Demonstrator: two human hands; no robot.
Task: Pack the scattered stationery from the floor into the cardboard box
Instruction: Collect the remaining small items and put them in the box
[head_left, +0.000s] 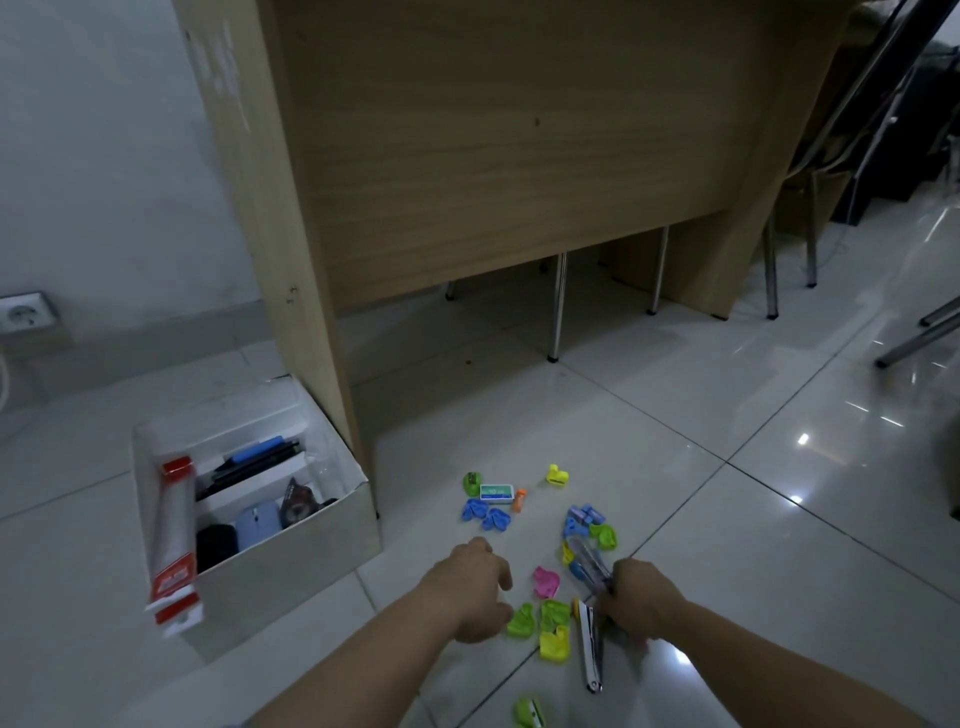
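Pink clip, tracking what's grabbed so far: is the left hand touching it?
Apart. The head view shows bare floor between the left hand and the pink clip.

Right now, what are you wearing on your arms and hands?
Nothing that shows: the left hand and right hand are ungloved, and the forearms are bare. No watch or bracelet is visible. Rings can't be judged in this blur.

Tiled floor (675, 441) bears cardboard box (291, 571) and scattered stationery (553, 613) (mostly coloured clips (475, 510)).
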